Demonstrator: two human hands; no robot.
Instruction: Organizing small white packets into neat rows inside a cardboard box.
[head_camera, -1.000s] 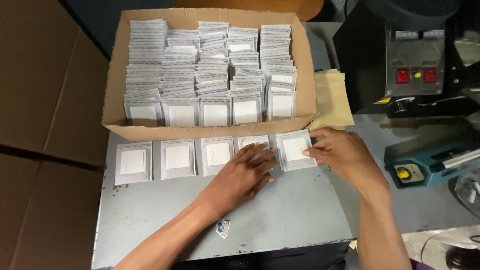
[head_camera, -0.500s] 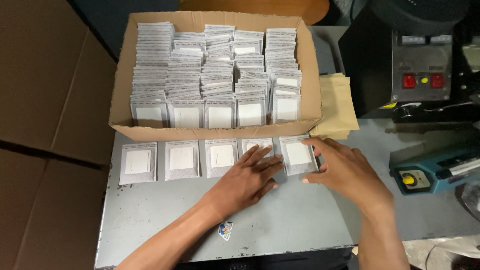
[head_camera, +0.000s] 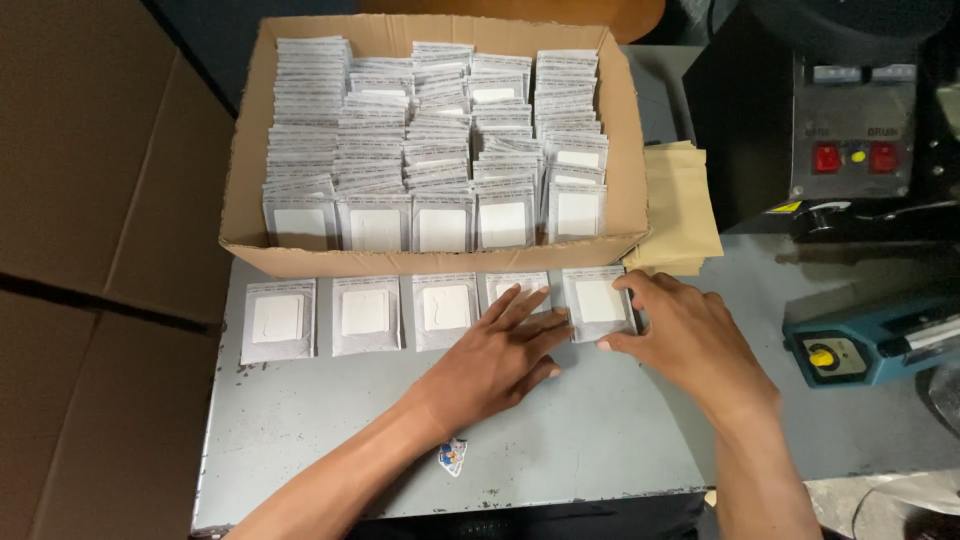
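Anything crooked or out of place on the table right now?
Mostly tidy. Five packets sit in a row below the cardboard box; the fourth packet lies partly under the left hand. A small colourful sticker scrap lies loose near the left forearm. The box's front edge looks slightly ragged.

You get even, fairly bright overhead light on the grey bench (head_camera: 560, 440), with only soft, short shadows under your hands. The white packets in the cardboard box (head_camera: 245, 215) sit near overexposure. The picture's upper corners fall dark. Focus is sharp; no motion blur.
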